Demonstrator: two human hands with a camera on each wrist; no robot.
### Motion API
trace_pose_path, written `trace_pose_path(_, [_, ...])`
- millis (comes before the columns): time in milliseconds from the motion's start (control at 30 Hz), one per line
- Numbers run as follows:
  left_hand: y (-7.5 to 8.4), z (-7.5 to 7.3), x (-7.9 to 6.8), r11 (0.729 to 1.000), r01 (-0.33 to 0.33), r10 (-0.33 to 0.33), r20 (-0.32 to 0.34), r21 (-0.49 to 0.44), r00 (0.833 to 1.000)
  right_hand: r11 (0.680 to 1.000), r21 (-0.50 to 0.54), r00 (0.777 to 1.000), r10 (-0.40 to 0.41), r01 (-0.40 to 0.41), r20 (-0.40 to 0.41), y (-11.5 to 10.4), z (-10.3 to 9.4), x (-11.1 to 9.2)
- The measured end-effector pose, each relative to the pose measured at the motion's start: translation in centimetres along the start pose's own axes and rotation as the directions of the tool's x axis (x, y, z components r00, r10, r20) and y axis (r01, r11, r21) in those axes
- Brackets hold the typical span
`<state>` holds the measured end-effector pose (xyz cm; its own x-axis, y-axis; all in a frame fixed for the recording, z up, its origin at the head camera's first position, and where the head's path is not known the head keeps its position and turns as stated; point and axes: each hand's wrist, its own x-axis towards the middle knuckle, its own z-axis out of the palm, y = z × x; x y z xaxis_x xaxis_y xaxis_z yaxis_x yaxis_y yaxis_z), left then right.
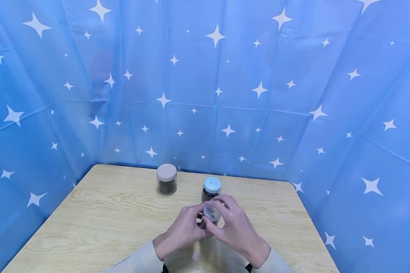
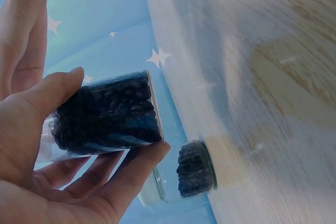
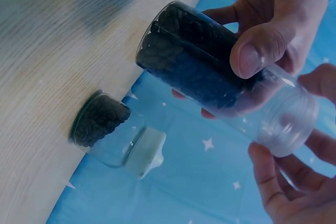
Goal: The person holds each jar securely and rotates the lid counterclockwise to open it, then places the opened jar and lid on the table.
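Observation:
My left hand (image 1: 184, 228) grips the body of a clear jar (image 3: 191, 59) filled mostly with dark beans, thumb on one side and fingers on the other. At its top, the fingers and thumb of my right hand (image 1: 238, 228) curl round the clear lid (image 1: 212, 213). In both wrist views the jar's base is lifted off the table. Just behind it stands a second glass jar (image 1: 207, 195) with a light blue lid (image 1: 212, 184), also holding dark beans (image 3: 101, 120).
Farther back on the left, a wider jar (image 1: 166, 184) with a pale lid stands upright with dark contents. The wooden table (image 1: 89, 220) has rounded far corners. A blue curtain (image 1: 198, 83) with white stars hangs behind it and along both sides.

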<state>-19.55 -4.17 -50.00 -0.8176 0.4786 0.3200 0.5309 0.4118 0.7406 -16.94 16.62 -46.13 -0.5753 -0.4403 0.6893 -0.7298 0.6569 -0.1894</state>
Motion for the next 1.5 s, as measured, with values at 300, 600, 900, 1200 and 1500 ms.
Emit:
trace_pose_path(300, [0.1, 0.0, -0.1, 1.000, -0.020, 0.020, -0.017, 0.022, 1.000, 0.996, 0.091, 0.999, 0.000, -0.003, 0.033, 0.4, -0.4, -0.2])
trace_pose_path(600, [0.2, 0.1, -0.2, 1.000, -0.002, 0.002, -0.004, 0.007, 1.000, 0.970, 0.233, 0.990, -0.091, 0.065, 0.104, 1.2, -0.9, 0.3])
trace_pose_path(900, [0.2, 0.0, -0.5, 0.999, 0.009, -0.008, 0.007, -0.051, 1.000, 0.902, 0.400, 0.959, -0.240, 0.163, 0.149, 2.7, -2.0, 1.2])
trace_pose_path(1200, [0.3, -0.1, -0.6, 0.997, 0.024, -0.023, 0.009, -0.073, 1.000, 0.898, 0.406, 0.959, -0.244, 0.167, 0.147, 2.9, -2.2, 1.4])
trace_pose_path(1500, [0.1, -0.2, -0.4, 0.996, 0.043, -0.041, 0.023, -0.079, 0.999, 0.922, 0.367, 0.971, -0.186, 0.120, 0.149, 3.4, -2.1, 1.0])
